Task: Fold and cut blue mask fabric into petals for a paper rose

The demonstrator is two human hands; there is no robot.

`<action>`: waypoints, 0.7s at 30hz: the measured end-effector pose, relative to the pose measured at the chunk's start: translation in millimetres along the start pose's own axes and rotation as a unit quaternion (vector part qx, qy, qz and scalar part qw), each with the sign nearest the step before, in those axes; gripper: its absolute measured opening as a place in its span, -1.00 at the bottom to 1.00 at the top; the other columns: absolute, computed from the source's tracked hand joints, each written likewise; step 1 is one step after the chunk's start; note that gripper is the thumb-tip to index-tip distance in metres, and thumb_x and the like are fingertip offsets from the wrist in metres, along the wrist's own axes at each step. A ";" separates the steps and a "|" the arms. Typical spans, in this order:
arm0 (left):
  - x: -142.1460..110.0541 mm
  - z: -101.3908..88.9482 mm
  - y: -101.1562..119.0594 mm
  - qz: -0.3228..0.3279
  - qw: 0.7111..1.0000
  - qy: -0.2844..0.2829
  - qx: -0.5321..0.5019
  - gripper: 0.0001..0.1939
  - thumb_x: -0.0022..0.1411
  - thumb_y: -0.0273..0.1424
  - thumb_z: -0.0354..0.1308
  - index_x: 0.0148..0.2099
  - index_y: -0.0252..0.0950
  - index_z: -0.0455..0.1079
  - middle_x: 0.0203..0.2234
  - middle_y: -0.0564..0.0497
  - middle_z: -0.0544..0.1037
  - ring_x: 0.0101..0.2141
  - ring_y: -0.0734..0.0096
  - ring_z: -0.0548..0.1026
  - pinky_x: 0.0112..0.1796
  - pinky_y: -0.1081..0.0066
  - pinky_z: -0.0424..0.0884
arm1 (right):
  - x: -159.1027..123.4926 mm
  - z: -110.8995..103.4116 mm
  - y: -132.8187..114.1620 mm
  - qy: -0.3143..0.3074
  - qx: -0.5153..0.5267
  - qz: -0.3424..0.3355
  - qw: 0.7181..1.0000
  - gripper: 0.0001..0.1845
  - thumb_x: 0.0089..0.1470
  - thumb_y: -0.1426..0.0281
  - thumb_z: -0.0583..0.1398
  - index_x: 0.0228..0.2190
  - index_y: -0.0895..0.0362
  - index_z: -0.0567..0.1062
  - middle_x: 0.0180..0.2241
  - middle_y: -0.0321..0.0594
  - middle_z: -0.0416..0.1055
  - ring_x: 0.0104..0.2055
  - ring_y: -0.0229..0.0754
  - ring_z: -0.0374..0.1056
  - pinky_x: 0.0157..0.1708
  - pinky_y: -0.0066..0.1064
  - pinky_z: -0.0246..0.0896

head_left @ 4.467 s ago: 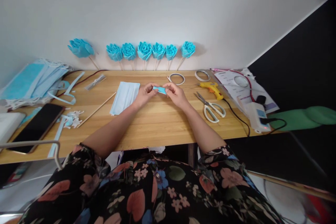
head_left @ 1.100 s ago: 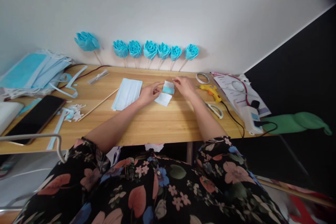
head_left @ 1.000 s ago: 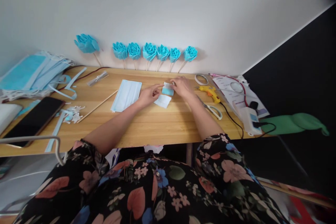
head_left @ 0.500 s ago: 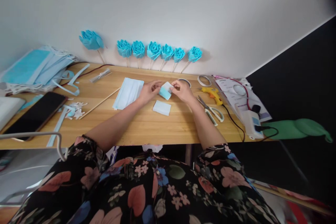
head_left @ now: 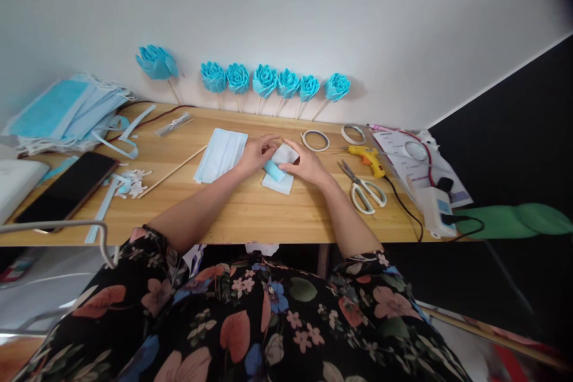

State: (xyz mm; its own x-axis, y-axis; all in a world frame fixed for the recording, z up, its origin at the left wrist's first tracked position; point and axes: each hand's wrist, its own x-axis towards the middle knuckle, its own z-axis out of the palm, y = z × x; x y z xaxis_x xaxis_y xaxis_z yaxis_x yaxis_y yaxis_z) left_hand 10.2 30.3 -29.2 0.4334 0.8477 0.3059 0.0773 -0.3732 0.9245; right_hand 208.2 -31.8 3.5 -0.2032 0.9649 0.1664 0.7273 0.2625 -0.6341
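Between my two hands is a small mask-fabric piece (head_left: 286, 154), its white side up and one blue edge folded over. My left hand (head_left: 256, 156) is closed, with its curled fingertips at the left corner of the piece. My right hand (head_left: 308, 163) grips the right side between thumb and forefinger. Partly hidden under it, a second pale fabric piece (head_left: 282, 185) lies flat on the wooden table (head_left: 250, 215). Just left of my left hand lies a whole pale-blue face mask (head_left: 221, 154).
Several blue fabric roses (head_left: 265, 80) on sticks lean on the back wall. Right of my hands lie tape rolls (head_left: 316, 140), scissors (head_left: 363, 187) and a yellow glue gun (head_left: 367, 159). Leftward are a wooden stick (head_left: 172, 172), scraps, a phone (head_left: 67, 188) and a mask stack (head_left: 67, 110).
The fabric piece has shifted slightly down over the loose piece, and its blue part now looks like a narrower strip. My right thumb and forefinger have spread along its side.
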 end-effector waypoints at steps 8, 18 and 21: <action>-2.1 0.0 3.4 -0.008 0.999 -0.021 -0.039 -0.58 0.28 -0.36 0.13 0.16 -0.36 0.42 -0.29 -0.05 0.64 -0.40 0.48 0.49 -0.34 0.48 0.37 | -1.7 0.9 0.6 0.032 0.060 -0.010 0.998 -0.34 0.06 0.31 0.27 0.22 0.04 0.43 0.17 -0.14 0.47 0.09 0.01 0.45 0.13 -0.11 0.34; -1.3 -4.3 7.3 0.002 0.999 0.014 -0.040 -0.45 0.39 -0.03 0.05 0.13 -0.40 0.42 -0.42 -0.03 0.53 -0.49 0.46 0.44 -0.38 0.43 0.40 | -7.3 -5.0 -12.3 0.007 0.031 -0.024 0.999 -0.21 0.09 0.10 0.28 0.30 0.03 0.30 0.16 -0.10 0.49 0.04 0.07 0.47 0.07 -0.09 0.38; -1.8 -4.5 8.8 0.004 0.999 0.002 -0.049 -0.40 0.37 0.05 0.04 0.12 -0.38 0.43 -0.42 -0.03 0.53 -0.48 0.44 0.44 -0.37 0.41 0.40 | -6.5 -3.7 -14.3 0.022 0.022 -0.030 0.999 -0.28 0.11 0.27 0.23 0.30 0.00 0.30 0.20 -0.15 0.45 0.12 0.05 0.44 0.13 -0.08 0.34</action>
State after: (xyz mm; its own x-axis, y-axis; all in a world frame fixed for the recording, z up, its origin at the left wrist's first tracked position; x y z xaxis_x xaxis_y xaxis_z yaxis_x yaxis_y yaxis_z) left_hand 6.1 27.1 -20.6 0.4303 0.8465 0.3136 -0.0138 -0.3412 0.9399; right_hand 201.6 -41.7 14.2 -0.2155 0.9470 0.2384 0.6848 0.3206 -0.6545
